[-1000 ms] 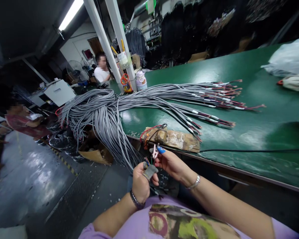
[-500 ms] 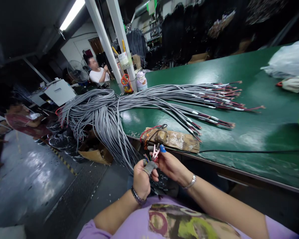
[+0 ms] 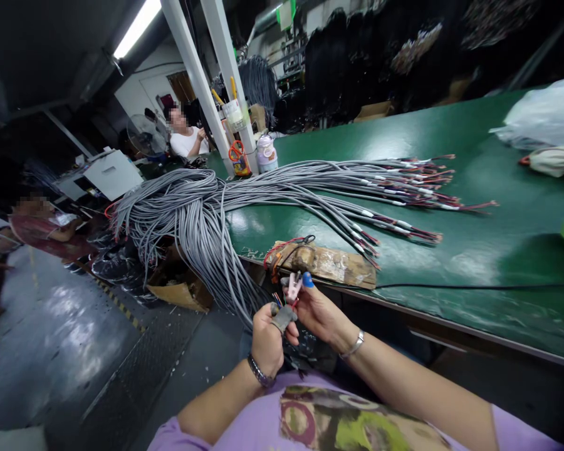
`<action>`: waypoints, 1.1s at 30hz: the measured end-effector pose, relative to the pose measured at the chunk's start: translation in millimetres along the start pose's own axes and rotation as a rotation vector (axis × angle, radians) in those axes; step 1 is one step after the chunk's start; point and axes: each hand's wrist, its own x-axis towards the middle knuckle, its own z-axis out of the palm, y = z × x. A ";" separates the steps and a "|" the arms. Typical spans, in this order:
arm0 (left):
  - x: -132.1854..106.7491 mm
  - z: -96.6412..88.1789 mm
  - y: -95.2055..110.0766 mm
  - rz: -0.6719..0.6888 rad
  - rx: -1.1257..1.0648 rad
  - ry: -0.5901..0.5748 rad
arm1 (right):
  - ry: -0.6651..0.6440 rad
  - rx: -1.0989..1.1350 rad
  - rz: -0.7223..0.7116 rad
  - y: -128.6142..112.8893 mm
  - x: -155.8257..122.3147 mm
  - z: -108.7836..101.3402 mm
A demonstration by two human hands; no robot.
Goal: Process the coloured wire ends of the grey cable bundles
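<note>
My left hand (image 3: 267, 338), with grey wrapping on its thumb, is closed around a cable end; thin coloured wires (image 3: 276, 299) stick up out of the grip. Close against it, my right hand (image 3: 320, 313) wears a blue cover on one fingertip and pinches a small pink clip-like tool (image 3: 293, 288). Its tips and the red wire beside it are partly hidden by fingers. Just beyond both hands, a worn wooden block (image 3: 343, 266) with a red and a black lead lies at the bench edge.
A large bundle of grey cables (image 3: 202, 194) spreads over the green bench (image 3: 474, 263) and hangs off its front edge. A lidded cup (image 3: 267, 153) and orange-handled scissors (image 3: 236, 150) stand by the post. Plastic bags (image 3: 545, 116) lie right. Two people sit at left; a cardboard box (image 3: 181, 291) is below.
My right hand and the pink tool have turned slightly, and the right wrist has shifted a little to the left. My left hand keeps nearly the same place.
</note>
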 end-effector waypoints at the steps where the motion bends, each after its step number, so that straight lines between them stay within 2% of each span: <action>1: -0.9 -0.7 -0.2 0.006 -0.005 -0.001 | -0.013 0.057 0.029 -0.2 -2.5 -1.5; 4: -3.9 -4.2 -2.5 0.019 -0.010 0.000 | -0.061 0.147 0.118 1.8 -12.9 -7.6; 8: -6.8 -11.1 -8.8 0.035 0.043 -0.029 | -0.127 -0.105 0.092 4.8 -27.4 -11.7; 14: -5.5 -16.0 -9.0 -0.074 0.196 -0.269 | -0.132 -0.433 0.000 -8.7 -33.0 -10.6; 18: -5.7 -15.2 -6.5 -0.074 0.169 -0.223 | -0.082 -0.512 -0.012 -13.2 -32.0 -13.2; 21: -6.7 -14.4 -7.2 -0.028 0.116 -0.141 | -0.038 -0.508 -0.035 -11.2 -33.0 -13.1; 26: -7.3 -14.1 -8.4 0.022 0.024 -0.055 | -0.065 -0.436 -0.039 -7.0 -36.3 -12.1; 31: -6.7 -12.4 -0.2 0.037 -0.051 -0.032 | 0.060 -0.160 0.033 -6.6 -24.3 -17.8; 33: -6.1 -9.4 5.6 0.021 -0.077 -0.053 | 0.046 -0.074 0.103 -9.3 -15.6 -17.3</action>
